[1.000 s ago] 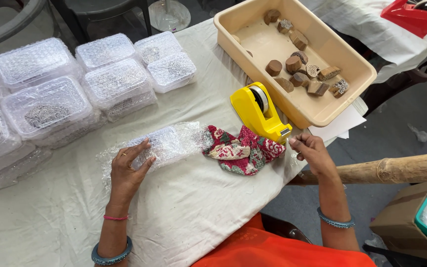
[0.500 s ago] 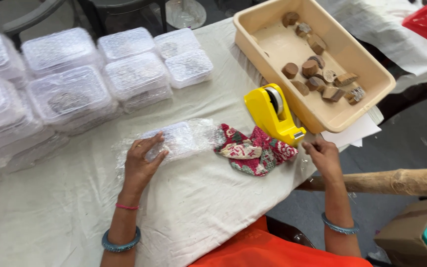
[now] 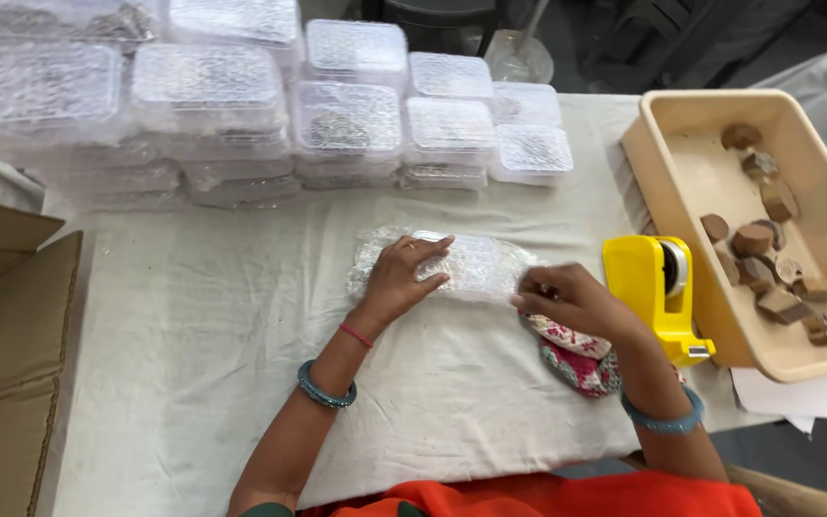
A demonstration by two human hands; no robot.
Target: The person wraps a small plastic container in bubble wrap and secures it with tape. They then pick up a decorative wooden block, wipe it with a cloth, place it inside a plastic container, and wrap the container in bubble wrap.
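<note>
Left hand (image 3: 402, 278) lying flat, fingers spread, pinning bubble-wrapped box (image 3: 466, 265) to white cloth (image 3: 203, 335) so wrap stays closed. Right hand (image 3: 567, 299) pinching wrap edge at box's right end, fingertips closed; tape not discernible. Floral rag (image 3: 578, 356) lying under right wrist. Yellow tape dispenser (image 3: 658, 287) standing just right of right hand, within reach. Wrapped boxes (image 3: 337, 124) stacking beyond both hands. Beige tub (image 3: 681, 172) holding wooden blocks (image 3: 768, 263) far right.

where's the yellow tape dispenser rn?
Head view, right side: yellow tape dispenser stands on the white cloth, between the right hand and the beige tub.
</note>
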